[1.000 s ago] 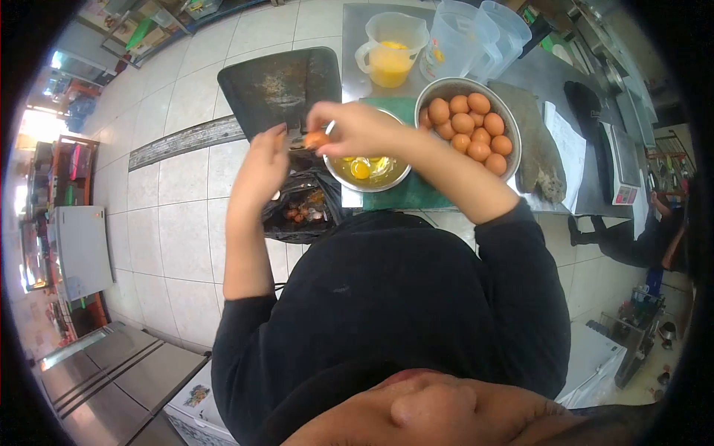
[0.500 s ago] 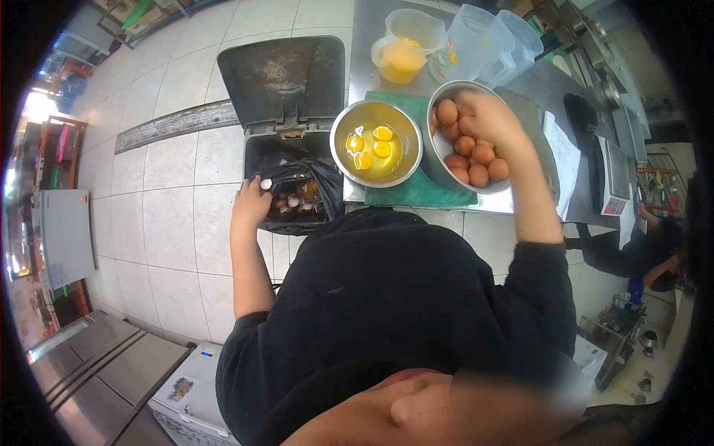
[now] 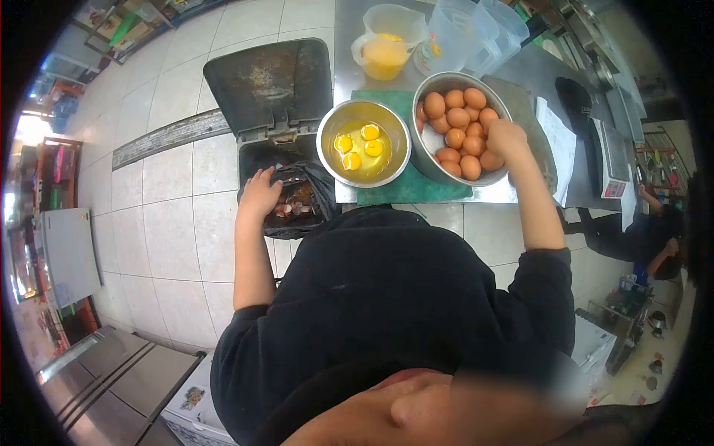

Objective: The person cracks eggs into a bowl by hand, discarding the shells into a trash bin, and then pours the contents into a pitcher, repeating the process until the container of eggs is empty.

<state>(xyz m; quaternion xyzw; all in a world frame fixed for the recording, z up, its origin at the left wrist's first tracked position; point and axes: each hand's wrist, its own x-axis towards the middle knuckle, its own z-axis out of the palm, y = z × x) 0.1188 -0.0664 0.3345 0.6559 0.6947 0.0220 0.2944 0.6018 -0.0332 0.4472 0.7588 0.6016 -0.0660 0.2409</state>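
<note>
A metal bowl (image 3: 328, 167) with several cracked eggs, yolks whole, stands on a green cloth (image 3: 446, 195). To its right is a deep metal pot (image 3: 422, 160) holding several brown eggs (image 3: 457, 118). My right hand (image 3: 507, 141) is at the pot's right rim, its fingers curled down by the eggs; what they hold, if anything, is hidden. My left hand (image 3: 260, 193) is over the left edge of the bin with the black bag (image 3: 321, 189), fingers apart and holding nothing. Broken shells (image 3: 286, 209) lie inside the bag.
Behind the bowl stand a jug of yellow liquid (image 3: 387, 56) and clear plastic jugs (image 3: 465, 44). The bin's lid (image 3: 275, 82) is raised. Papers (image 3: 556, 141) and a scale (image 3: 611, 160) are on the right. Another person (image 3: 658, 230) is at the far right.
The shell at my left hand's fingers is gone from them. My right hand has moved from the pot's far side to its right rim, uncovering more eggs. The view has shifted slightly.
</note>
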